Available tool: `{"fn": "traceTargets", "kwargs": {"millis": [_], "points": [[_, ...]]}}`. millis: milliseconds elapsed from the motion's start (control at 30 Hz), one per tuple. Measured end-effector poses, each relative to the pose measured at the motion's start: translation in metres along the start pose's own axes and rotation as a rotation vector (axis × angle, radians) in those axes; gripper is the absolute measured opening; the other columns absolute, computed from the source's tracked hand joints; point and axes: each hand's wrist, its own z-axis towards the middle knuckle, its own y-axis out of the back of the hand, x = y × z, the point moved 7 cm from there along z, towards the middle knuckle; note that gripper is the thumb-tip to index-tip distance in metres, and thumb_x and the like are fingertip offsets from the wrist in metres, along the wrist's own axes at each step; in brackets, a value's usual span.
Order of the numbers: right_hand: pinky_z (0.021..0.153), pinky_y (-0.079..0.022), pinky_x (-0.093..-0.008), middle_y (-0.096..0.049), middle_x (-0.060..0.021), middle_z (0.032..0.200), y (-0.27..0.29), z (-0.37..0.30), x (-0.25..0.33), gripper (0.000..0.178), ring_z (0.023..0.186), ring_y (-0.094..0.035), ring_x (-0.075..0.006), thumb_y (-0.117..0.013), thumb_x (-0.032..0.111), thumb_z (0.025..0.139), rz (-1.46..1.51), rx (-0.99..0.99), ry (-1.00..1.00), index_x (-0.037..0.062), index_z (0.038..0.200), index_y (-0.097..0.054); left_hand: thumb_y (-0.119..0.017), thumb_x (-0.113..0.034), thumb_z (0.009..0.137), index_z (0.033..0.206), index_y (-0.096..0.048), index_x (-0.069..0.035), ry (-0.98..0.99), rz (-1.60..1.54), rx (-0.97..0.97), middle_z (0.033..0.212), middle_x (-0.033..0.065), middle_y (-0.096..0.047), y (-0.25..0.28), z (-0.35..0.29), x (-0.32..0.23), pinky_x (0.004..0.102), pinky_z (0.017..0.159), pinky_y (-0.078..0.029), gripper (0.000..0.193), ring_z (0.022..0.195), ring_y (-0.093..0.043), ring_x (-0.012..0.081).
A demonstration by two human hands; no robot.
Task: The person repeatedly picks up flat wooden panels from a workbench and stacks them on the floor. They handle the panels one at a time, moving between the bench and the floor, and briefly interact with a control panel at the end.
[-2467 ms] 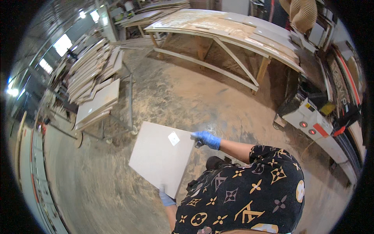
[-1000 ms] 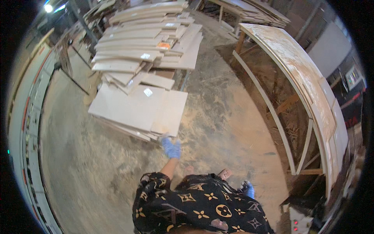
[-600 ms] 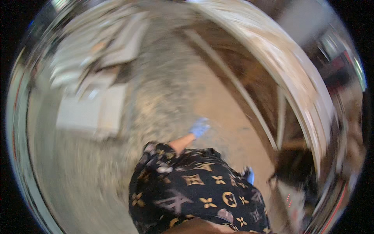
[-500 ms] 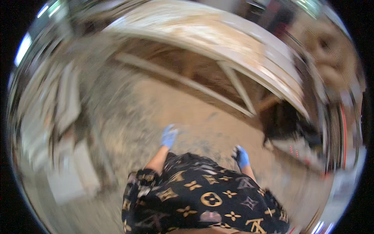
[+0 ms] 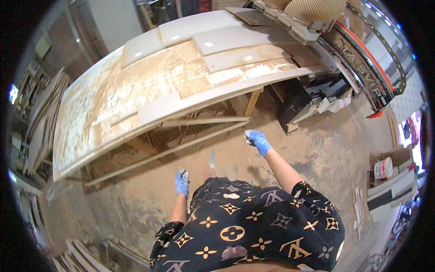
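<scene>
Both my hands wear blue gloves with whitish-grey fingertips, and I see nothing held in either. My left hand (image 5: 182, 182) hangs low over the dusty floor, in front of the table's near edge, fingers loosely bent. Farther right and higher, my right hand (image 5: 258, 142) reaches forward near the table's lower frame, its fingers half curled with the tips apart. Neither hand touches anything. Beyond them stands a large worktable (image 5: 106, 97), its worn wooden top streaked white. Flat grey panels (image 5: 240, 38) lie along its far side, and a narrow grey strip (image 5: 159, 108) near the front edge.
A machine gantry (image 5: 362, 65) with a red edge and a ribbed hose (image 5: 312, 10) stands at the right end of the table. Below it is a black box-like unit (image 5: 294, 102). A white bucket (image 5: 383, 168) is at far right. Boards (image 5: 45, 113) lean at left.
My view has swung to the left, so the table now spreads across the left and middle. My right hand has come up and forward; the left has dropped slightly lower in view.
</scene>
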Motion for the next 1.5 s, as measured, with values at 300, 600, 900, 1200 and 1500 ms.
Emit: {"fn": "traceTargets", "kwargs": {"millis": [300, 600, 900, 1200, 1500], "points": [[0.061, -0.048, -0.0229, -0.064, -0.0025, 0.086, 0.086, 0.185, 0.12, 0.019, 0.07, -0.057, -0.0108, -0.066, 0.013, 0.08, -0.079, -0.247, 0.085, 0.0038, 0.096, -0.064, -0.059, -0.009, 0.086, 0.117, -0.052, -0.002, -0.334, 0.07, 0.371, 0.114, 0.0097, -0.057, -0.143, 0.173, -0.196, 0.028, 0.088, -0.044, 0.033, 0.104, -0.055, 0.0176], [0.065, -0.049, -0.0276, -0.058, -0.0087, 0.091, 0.217, 0.445, 0.271, 0.03, 0.073, -0.056, -0.0188, -0.059, 0.015, 0.083, 0.191, -0.413, 0.091, 0.0094, 0.112, -0.053, -0.057, -0.012, 0.086, 0.123, -0.048, 0.001, -0.245, -0.047, 0.261, 0.111, 0.0102, -0.057, -0.291, 0.331, -0.31, 0.0289, 0.088, -0.043, 0.04, 0.099, -0.055, 0.0182], [0.05, -0.044, -0.0316, -0.059, -0.0027, 0.092, 0.326, 0.655, 0.37, 0.025, 0.07, -0.053, -0.0184, -0.059, 0.028, 0.084, 0.363, -0.611, 0.01, 0.0157, 0.106, -0.059, -0.06, -0.015, 0.085, 0.133, -0.034, 0.001, -0.034, -0.201, 0.057, 0.129, 0.0151, -0.045, -0.4, 0.507, -0.359, 0.0307, 0.095, -0.039, 0.057, 0.115, -0.045, 0.0216], [0.079, -0.044, -0.0416, -0.053, 0.0, 0.106, 0.375, 0.723, 0.398, 0.036, 0.094, -0.048, -0.0204, -0.056, 0.041, 0.083, 0.563, -0.626, 0.057, 0.0235, 0.114, -0.054, -0.067, -0.025, 0.078, 0.133, -0.034, 0.002, -0.219, 0.362, -0.151, 0.129, 0.0211, -0.046, -0.419, 0.593, -0.396, 0.0334, 0.1, -0.035, 0.069, 0.12, -0.045, 0.0298], [0.066, -0.048, -0.0324, -0.052, 0.0026, 0.085, 0.395, 0.714, 0.406, 0.02, 0.074, -0.048, -0.0133, -0.063, 0.035, 0.078, 0.295, -0.307, 0.285, 0.0253, 0.095, -0.059, -0.072, -0.039, 0.069, 0.13, -0.04, 0.0, -0.136, 0.567, -0.139, 0.127, 0.0216, -0.047, -0.422, 0.592, -0.409, 0.036, 0.098, -0.037, 0.079, 0.118, -0.047, 0.0327]]}}
